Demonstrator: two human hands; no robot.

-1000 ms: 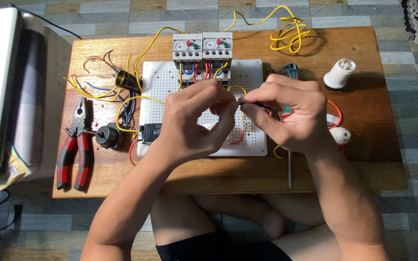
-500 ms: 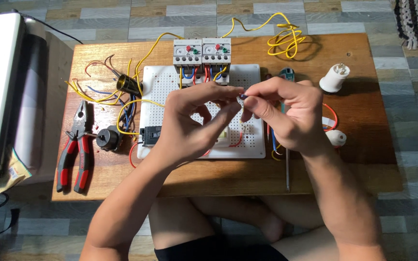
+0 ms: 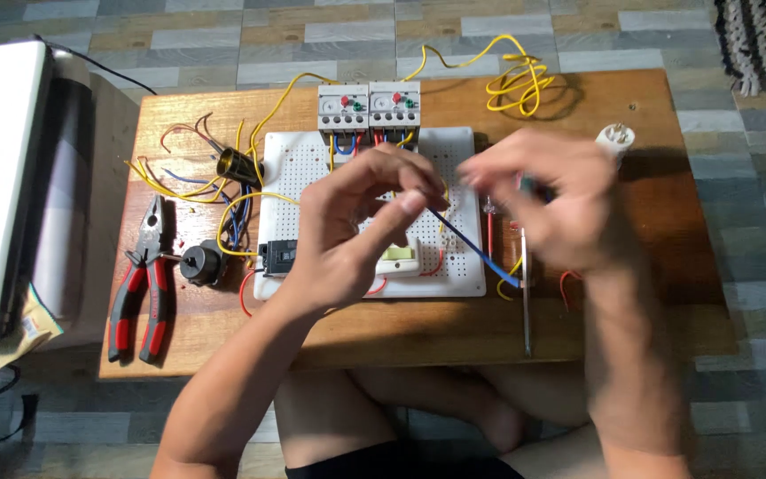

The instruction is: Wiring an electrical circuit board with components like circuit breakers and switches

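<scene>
Fingers (image 3: 410, 197) of my left hand (image 3: 347, 235) pinch together on the upper end of a blue wire (image 3: 472, 250), which slants down to the right over the white perforated board (image 3: 458, 177), its lower end near the board's right edge. My right hand (image 3: 547, 200) hovers just beside it, blurred, so I cannot tell whether its fingers grip anything. Two grey relay units (image 3: 369, 108) sit at the board's top edge, with a coil of yellow wire (image 3: 516, 84) beyond them. Red-handled pliers (image 3: 144, 284) lie well to the left on the wooden surface (image 3: 649, 257), and a white socket (image 3: 615, 138) stands at the right.
</scene>
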